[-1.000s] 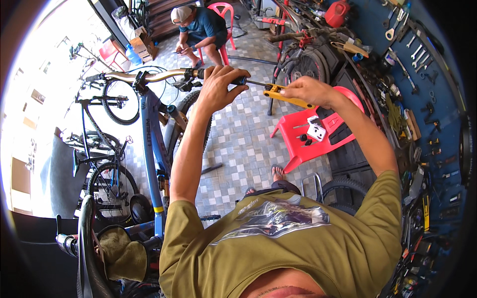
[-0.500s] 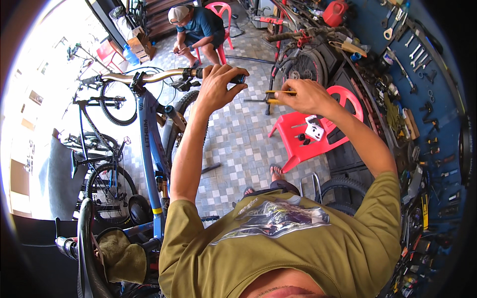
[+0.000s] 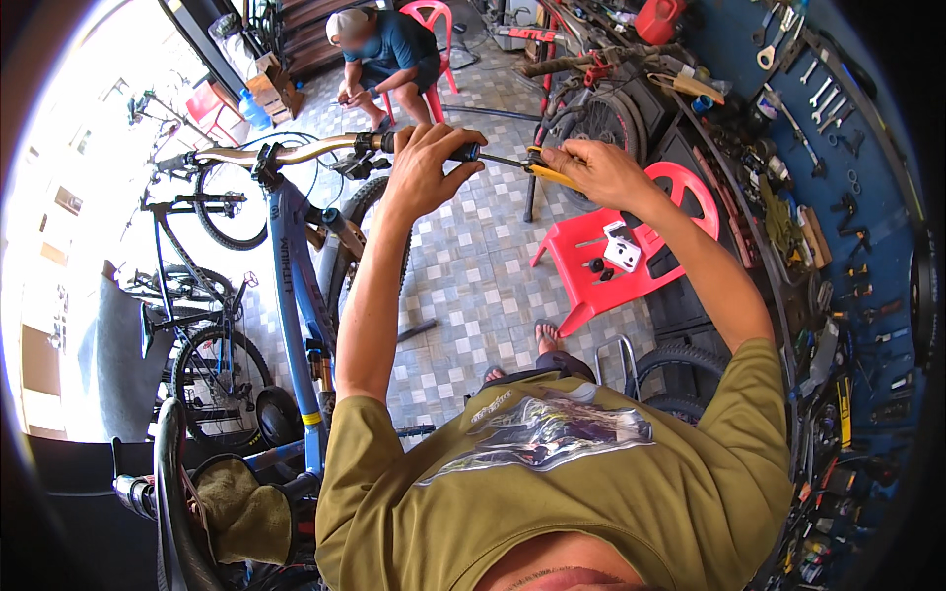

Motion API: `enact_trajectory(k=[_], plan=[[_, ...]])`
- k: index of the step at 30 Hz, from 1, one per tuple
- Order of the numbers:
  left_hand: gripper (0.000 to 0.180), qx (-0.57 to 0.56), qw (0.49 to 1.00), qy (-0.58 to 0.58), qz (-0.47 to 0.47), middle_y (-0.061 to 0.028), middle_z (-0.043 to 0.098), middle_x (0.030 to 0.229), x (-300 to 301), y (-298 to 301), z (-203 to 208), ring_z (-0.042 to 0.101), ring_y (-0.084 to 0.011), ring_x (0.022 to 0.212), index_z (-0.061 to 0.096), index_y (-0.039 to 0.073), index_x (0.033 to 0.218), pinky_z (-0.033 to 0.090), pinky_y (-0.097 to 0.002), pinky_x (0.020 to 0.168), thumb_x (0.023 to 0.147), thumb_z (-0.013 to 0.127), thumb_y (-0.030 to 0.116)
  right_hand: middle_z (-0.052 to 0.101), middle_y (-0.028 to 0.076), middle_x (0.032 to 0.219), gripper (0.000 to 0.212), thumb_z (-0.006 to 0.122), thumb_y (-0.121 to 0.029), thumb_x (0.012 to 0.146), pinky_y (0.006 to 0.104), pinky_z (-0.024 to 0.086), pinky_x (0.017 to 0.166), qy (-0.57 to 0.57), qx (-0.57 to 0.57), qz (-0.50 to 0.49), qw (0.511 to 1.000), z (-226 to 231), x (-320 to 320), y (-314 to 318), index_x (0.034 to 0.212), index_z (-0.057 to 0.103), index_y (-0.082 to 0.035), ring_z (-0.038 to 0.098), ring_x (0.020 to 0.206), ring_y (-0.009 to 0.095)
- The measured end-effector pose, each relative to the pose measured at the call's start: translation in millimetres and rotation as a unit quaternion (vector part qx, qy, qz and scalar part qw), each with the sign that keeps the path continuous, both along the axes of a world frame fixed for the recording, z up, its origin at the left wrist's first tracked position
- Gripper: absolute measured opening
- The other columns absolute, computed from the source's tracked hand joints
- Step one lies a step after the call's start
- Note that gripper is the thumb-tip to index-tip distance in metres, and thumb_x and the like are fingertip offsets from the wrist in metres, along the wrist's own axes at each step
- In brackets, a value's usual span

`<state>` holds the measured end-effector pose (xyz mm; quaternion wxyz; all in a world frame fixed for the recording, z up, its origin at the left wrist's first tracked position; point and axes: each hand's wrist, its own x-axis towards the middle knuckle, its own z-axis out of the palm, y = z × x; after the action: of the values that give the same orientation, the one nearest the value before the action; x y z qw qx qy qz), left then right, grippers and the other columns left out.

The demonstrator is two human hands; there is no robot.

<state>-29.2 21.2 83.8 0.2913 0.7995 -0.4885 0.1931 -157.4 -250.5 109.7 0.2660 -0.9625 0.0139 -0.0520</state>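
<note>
My left hand (image 3: 424, 175) is wrapped round the black grip (image 3: 464, 153) at the right end of the handlebar (image 3: 317, 151) on a blue mountain bike (image 3: 288, 251). My right hand (image 3: 603, 175) holds a yellow-handled folding hex key set (image 3: 555, 178). One dark, thin key sticks out from it toward the left. That key's tip meets the outer end of the grip, close to my left fingers; whether it sits inside the end cannot be seen. My right fingers cover part of the yellow handle.
A red plastic chair (image 3: 581, 261) on the right carries a white card (image 3: 621, 248) and small black parts. Another person (image 3: 389, 59) sits at the back. Tools hang on the blue wall (image 3: 877, 197). More bikes (image 3: 212, 295) stand left; a red frame (image 3: 547, 69) stands behind my right hand.
My right hand has turned the hex key set and brought its key to the grip's end, where there was a gap before. My left hand stays on the grip.
</note>
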Motion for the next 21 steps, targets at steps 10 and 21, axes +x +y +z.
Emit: enact_trajectory(k=[10, 21], plan=[[0.033, 0.011, 1.0, -0.006, 0.007, -0.0014, 0.067, 0.098, -2, 2, 1, 0.062, -0.0229, 0.106, 0.075, 0.021, 0.119, 0.036, -0.044, 0.106, 0.088, 0.083, 0.031, 0.061, -0.002, 0.073, 0.041, 0.066, -0.048, 0.104, 0.0258, 0.05, 0.055, 0.263, 0.345, 0.05, 0.9, 8, 10, -18, 0.103, 0.068, -0.007, 0.062, 0.064, 0.008], [0.034, 0.008, 1.0, -0.007, 0.016, -0.0015, 0.067, 0.097, -1, 2, -1, 0.062, -0.0225, 0.105, 0.075, 0.021, 0.119, 0.036, -0.045, 0.107, 0.088, 0.083, 0.031, 0.065, 0.014, 0.109, 0.019, 0.066, -0.016, 0.094, 0.0461, 0.06, 0.072, -0.192, -0.367, 0.033, 0.91, 11, -27, 44, 0.111, 0.066, -0.008, 0.074, 0.076, 0.033]])
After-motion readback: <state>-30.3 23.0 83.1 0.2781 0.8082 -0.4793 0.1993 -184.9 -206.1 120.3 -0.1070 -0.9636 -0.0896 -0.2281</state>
